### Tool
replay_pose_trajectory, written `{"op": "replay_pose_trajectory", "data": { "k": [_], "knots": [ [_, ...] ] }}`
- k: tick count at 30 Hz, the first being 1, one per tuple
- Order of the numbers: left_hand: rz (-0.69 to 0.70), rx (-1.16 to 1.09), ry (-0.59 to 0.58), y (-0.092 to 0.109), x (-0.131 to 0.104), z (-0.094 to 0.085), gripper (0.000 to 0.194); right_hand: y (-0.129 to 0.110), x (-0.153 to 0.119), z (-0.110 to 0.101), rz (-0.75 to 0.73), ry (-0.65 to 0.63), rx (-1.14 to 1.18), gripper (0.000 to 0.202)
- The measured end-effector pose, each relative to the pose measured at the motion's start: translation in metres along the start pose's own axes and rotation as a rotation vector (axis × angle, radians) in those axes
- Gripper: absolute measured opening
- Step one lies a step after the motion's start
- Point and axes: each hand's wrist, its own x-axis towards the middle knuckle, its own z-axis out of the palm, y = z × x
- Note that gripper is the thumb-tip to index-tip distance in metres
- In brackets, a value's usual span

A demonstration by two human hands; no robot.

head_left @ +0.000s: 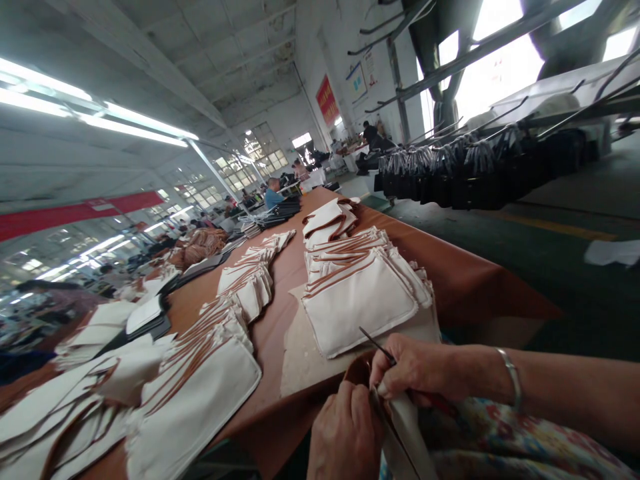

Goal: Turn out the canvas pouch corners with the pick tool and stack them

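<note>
My left hand (345, 430) is closed on the edge of a white fabric bag piece (407, 433) with brown trim, held low over my lap. In my right hand (420, 370) is a slim pointed metal tool (373, 339), perhaps scissors; its dark tip points up and left, away from the piece. Something red, likely its handle, shows beneath that hand. My right thumb and fingertips also meet the top edge of the bag piece, close to my left fingers. Just beyond my hands, a stack of white bag pieces (357, 307) with brown edges lies on the table.
The brown-covered table (280, 343) carries a long fanned row of white pieces (200, 397) on the left. A beige sheet (300, 360) lies under the near stack. Black items hang from a metal rack (480, 167) at the right. Several people sit farther back.
</note>
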Motion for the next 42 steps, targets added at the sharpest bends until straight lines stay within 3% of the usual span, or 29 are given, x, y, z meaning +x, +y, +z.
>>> {"op": "replay_pose_trajectory", "data": {
  "k": [3, 6, 9, 11, 13, 16, 20, 24, 28, 31, 34, 36, 38, 42],
  "knots": [
    [-0.161, -0.220, -0.017, 0.000, 0.004, -0.001, 0.018, 0.000, -0.003, 0.002, -0.025, -0.012, -0.088, 0.021],
    [-0.430, -0.557, -0.060, -0.004, 0.010, -0.004, 0.018, 0.001, -0.007, 0.005, -0.200, -0.014, -0.257, 0.011],
    [-0.697, -1.099, -0.203, -0.008, 0.014, -0.001, 0.012, 0.000, -0.010, 0.007, -0.325, 0.003, -0.329, 0.007],
    [-0.840, -1.493, -0.262, -0.009, 0.013, 0.003, 0.016, -0.003, -0.011, 0.008, -0.305, 0.014, -0.294, 0.010],
    [-0.917, -1.696, -0.269, -0.009, 0.012, 0.006, 0.021, -0.004, -0.010, 0.007, -0.260, 0.016, -0.223, 0.013],
    [-0.930, -1.690, -0.265, -0.010, 0.012, 0.001, 0.019, -0.006, -0.010, 0.006, -0.229, 0.025, -0.131, 0.011],
    [-0.733, -1.399, -0.301, -0.009, 0.015, -0.010, 0.026, -0.008, -0.011, 0.005, -0.184, 0.022, -0.132, 0.009],
    [-0.502, -0.974, -0.157, -0.002, 0.020, -0.017, 0.018, -0.007, -0.011, 0.000, -0.070, 0.004, -0.165, 0.013],
    [-0.404, -0.847, -0.065, 0.006, 0.024, -0.021, 0.023, -0.002, -0.008, -0.002, -0.129, 0.005, -0.239, 0.014],
    [-0.538, -0.883, -0.132, 0.007, 0.028, -0.021, 0.021, 0.002, -0.007, 0.003, -0.222, 0.024, -0.229, 0.017],
    [-0.892, -1.303, -0.222, 0.009, 0.028, -0.013, 0.011, 0.004, -0.010, 0.009, -0.299, 0.070, -0.238, 0.020],
    [-1.067, -1.633, -0.189, 0.011, 0.026, -0.003, 0.008, 0.004, -0.014, 0.011, -0.358, 0.112, -0.300, 0.017],
    [-1.126, -1.778, -0.146, 0.011, 0.023, 0.005, 0.015, 0.003, -0.016, 0.010, -0.349, 0.116, -0.313, 0.013],
    [-1.016, -1.658, -0.228, 0.005, 0.020, 0.005, 0.041, 0.003, -0.015, 0.004, -0.225, 0.103, -0.164, 0.013]
  ]
}}
